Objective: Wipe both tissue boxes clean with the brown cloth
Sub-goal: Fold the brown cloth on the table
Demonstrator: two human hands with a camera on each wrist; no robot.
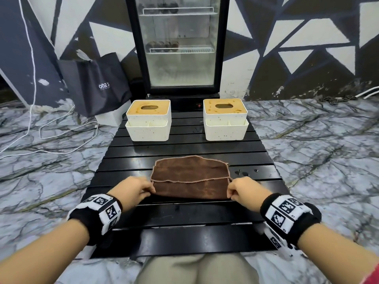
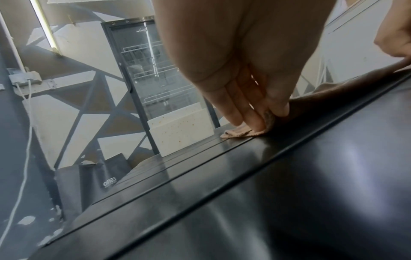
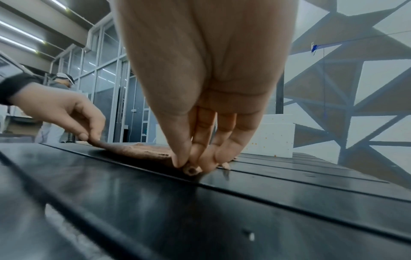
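The brown cloth (image 1: 190, 177) lies folded over on the black slatted table (image 1: 184, 226), its near part doubled. My left hand (image 1: 150, 191) pinches the cloth's near left corner (image 2: 242, 132). On the other side my right hand (image 1: 229, 191) pinches the near right corner (image 3: 191, 167). Two cream speckled tissue boxes with stained orange-brown lids stand at the table's far end, the left box (image 1: 148, 119) and the right box (image 1: 225, 118), both well beyond the cloth and my hands.
A glass-door fridge (image 1: 178, 44) stands behind the table. A dark paper bag (image 1: 96, 83) leans on the wall at its left. White cables (image 1: 61, 130) trail over the marble floor. Dark spots (image 1: 243, 172) mark the table right of the cloth.
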